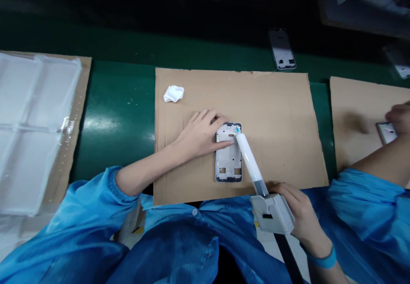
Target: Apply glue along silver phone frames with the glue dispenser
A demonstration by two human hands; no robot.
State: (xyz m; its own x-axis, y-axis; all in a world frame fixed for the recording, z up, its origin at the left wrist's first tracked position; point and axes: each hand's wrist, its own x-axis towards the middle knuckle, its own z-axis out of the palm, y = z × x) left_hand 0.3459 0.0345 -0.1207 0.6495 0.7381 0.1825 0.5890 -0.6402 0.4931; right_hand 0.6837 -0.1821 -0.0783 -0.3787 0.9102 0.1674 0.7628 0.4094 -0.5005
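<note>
Cardboard [278, 113] | left hand [203, 134] — thumb across frame [229, 160] | right hand [301, 211] — gripping tool [251, 160]

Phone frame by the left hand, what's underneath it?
The phone frame lies on the brown cardboard sheet, which shows around it and, seemingly, through its two lower cutouts. The rest beneath is covered, so it cannot be seen.
</note>
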